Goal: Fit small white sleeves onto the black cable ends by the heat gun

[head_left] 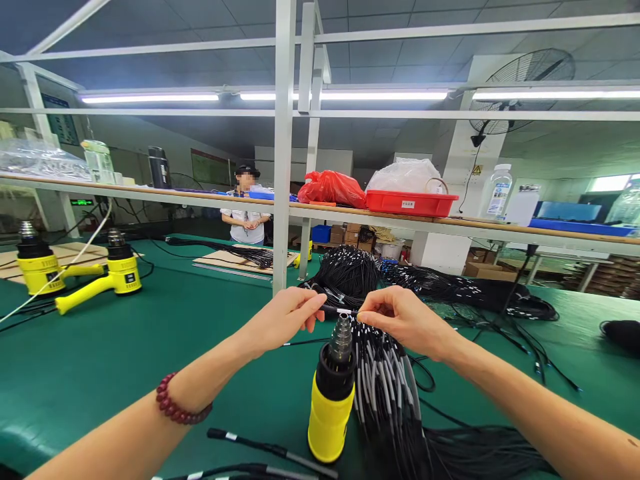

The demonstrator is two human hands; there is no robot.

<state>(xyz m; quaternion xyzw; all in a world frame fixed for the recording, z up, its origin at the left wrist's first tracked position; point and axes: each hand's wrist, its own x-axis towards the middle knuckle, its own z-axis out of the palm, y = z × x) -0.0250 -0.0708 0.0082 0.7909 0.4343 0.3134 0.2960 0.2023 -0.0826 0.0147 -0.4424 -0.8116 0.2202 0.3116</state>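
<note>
a thin black cable [327, 309] with a short white sleeve [345, 311] is stretched level just above the metal nozzle [341, 337] of a yellow heat gun [330, 407], which stands upright on the green table [150, 333]. the left hand [285, 320] pinches the cable between thumb and forefinger just left of the sleeve, its other fingers loosely curled. the right hand [400, 320] pinches it the same way just right of the sleeve.

judging by the hold, this is the stage where the sleeve is kept over the nozzle. whether the sleeve touches the tip cannot be told. any further move calls for a steady two-handed pinch and fingertips kept off the nozzle, which sits close below both thumbs; the clear way out looks to be upward and toward the body.

a thick bundle [385, 380] of black cables with pale sleeves lies touching the gun's right side and fans toward the near edge. a larger pile of black cables [350, 270] sits just beyond the hands. a white post [283, 167] rises behind the left hand, and a shelf [490, 230] crosses above, carrying a red tray [410, 202].

open green surface lies to the left, as far as two more yellow heat guns [120, 273] well apart from the hands. loose cables [270, 452] lie near the front edge. a person [246, 220] stands across the table, far from the work.
</note>
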